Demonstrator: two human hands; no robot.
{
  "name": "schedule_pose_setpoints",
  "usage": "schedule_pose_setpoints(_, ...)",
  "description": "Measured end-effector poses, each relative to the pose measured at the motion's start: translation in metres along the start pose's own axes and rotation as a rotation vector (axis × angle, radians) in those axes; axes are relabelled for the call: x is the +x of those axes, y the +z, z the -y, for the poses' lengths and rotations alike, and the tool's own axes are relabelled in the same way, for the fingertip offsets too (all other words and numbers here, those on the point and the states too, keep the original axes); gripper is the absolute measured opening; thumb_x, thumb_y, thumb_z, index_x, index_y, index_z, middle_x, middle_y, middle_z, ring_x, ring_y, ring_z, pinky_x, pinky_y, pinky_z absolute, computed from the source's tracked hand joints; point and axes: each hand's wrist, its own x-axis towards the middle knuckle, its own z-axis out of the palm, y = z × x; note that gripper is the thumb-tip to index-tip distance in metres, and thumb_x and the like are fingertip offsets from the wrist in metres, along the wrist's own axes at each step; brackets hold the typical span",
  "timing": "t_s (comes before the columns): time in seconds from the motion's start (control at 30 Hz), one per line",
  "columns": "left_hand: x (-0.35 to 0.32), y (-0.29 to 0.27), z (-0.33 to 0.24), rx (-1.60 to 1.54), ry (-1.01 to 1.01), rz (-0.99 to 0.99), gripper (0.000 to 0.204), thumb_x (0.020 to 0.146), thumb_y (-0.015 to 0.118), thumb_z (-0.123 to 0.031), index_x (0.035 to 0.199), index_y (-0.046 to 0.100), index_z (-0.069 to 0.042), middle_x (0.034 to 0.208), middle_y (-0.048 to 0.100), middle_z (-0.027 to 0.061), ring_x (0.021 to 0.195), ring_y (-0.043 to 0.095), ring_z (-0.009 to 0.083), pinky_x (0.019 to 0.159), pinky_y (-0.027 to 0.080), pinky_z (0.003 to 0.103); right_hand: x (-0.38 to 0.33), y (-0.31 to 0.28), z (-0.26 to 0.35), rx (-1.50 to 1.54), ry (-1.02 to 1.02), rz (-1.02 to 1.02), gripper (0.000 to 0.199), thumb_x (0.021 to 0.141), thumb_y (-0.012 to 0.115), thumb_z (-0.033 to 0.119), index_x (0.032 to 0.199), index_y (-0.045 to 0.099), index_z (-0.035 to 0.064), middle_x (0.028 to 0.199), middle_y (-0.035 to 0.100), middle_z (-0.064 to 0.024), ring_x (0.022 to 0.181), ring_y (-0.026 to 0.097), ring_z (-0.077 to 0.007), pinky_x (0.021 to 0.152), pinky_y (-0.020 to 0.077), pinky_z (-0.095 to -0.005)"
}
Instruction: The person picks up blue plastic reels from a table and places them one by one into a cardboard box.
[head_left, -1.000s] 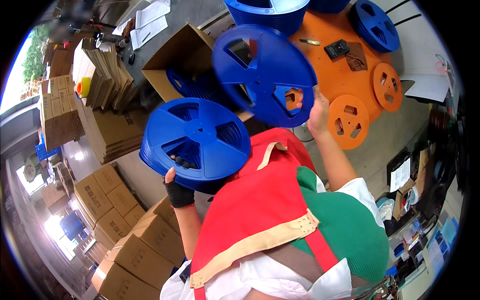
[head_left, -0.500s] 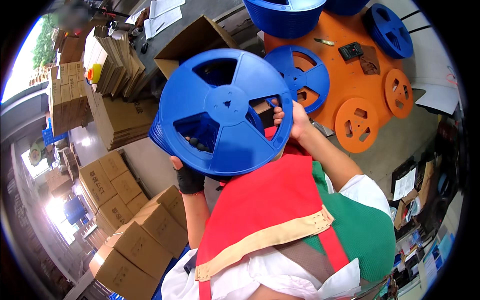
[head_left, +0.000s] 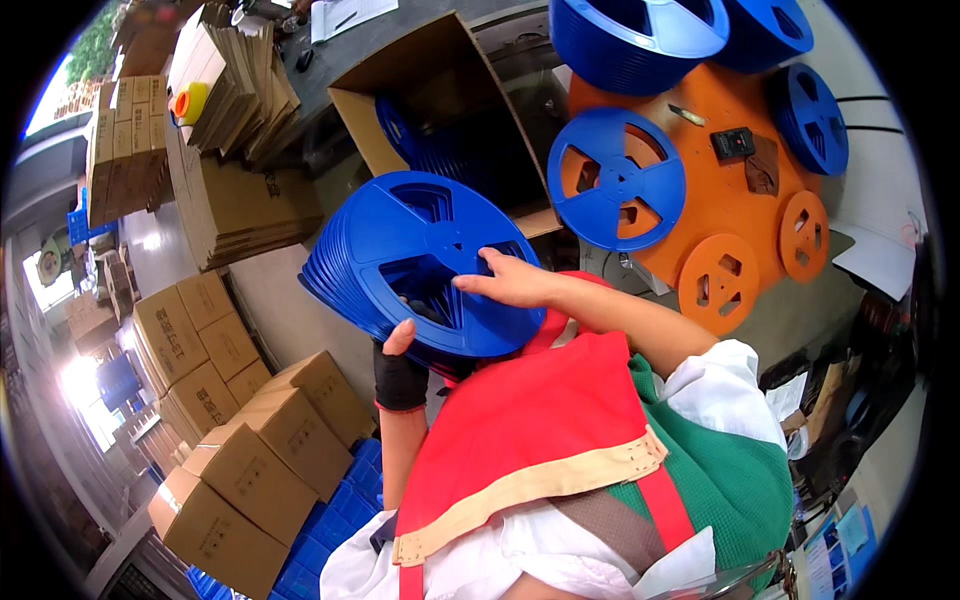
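A: Far left?
B: Closed cartons (head_left: 240, 480) piled up. Above them, yellow tape roll (head_left: 190, 103) by flattened cardboard (head_left: 250, 95).
A: Our left hand (head_left: 402, 378)?
B: Black glove, thumb bare. Clamped on the near edge of the blue reel stack (head_left: 388, 240), thumb over the rim. Other fingers mostly hidden.
A: Where do we have the stack?
B: Tilted, in front of our red apron (head_left: 520, 430), near the open carton (head_left: 360, 125). More blue reels (head_left: 430, 155) inside that.
A: Right hand (head_left: 515, 283)?
B: Bare, at the top reel (head_left: 440, 236) near its hub, thumb and forefinger apart. Can't tell if they pinch a spoke.
A: Further right?
B: Orange table (head_left: 703, 190). Single blue reel (head_left: 620, 180) lies on it, then black device (head_left: 733, 143) and brown cloth (head_left: 762, 165) side by side. We see two orange discs (head_left: 722, 284) at the near edge, taller reel stacks (head_left: 630, 60) along the far side.
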Motion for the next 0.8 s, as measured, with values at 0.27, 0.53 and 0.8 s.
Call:
schedule_pose_setpoints(0.27,0.031,-0.018,-0.041,0.278,-0.084,-0.001,0.033,0.071,0.07,-0.012,0.1,0.056,-0.002,0.089,0.06,0.0047,0.08,0.057,0.0151,0.075,0.046,0.029,0.1,0.049,0.028,0.003,0.252,0.075,0.116,0.057,0.079,0.041,0.131,0.008,-0.0141,0.129,0.034,-0.0297,0.122,0.036,-0.0323,0.1,0.0311,-0.0363)
schedule_pose_setpoints(0.53,0.089,-0.078,-0.077,0.351,-0.201,0.188,0.043,0.075,0.067,-0.01,0.114,0.051,0.0,0.103,0.059,0.0077,0.091,0.056,0.0169,0.083,0.044,0.031,0.184,0.089,-0.005,0.292,0.141,0.207,0.113,0.061,0.075,0.023,0.137,-0.004,-0.0041,0.123,0.044,-0.0213,0.113,0.045,-0.026,0.093,0.0382,-0.0351)
schedule_pose_setpoints(0.8,0.126,-0.11,-0.088,0.18,-0.286,0.174,0.041,0.075,0.065,-0.01,0.112,0.05,0.001,0.101,0.061,0.0106,0.092,0.058,0.0204,0.083,0.046,0.034,0.206,0.093,-0.018,0.541,0.179,0.193,0.084,0.064,0.07,0.009,0.133,0.022,0.0075,0.105,0.055,-0.0089,0.097,0.054,-0.0166,0.083,0.0452,-0.0301)
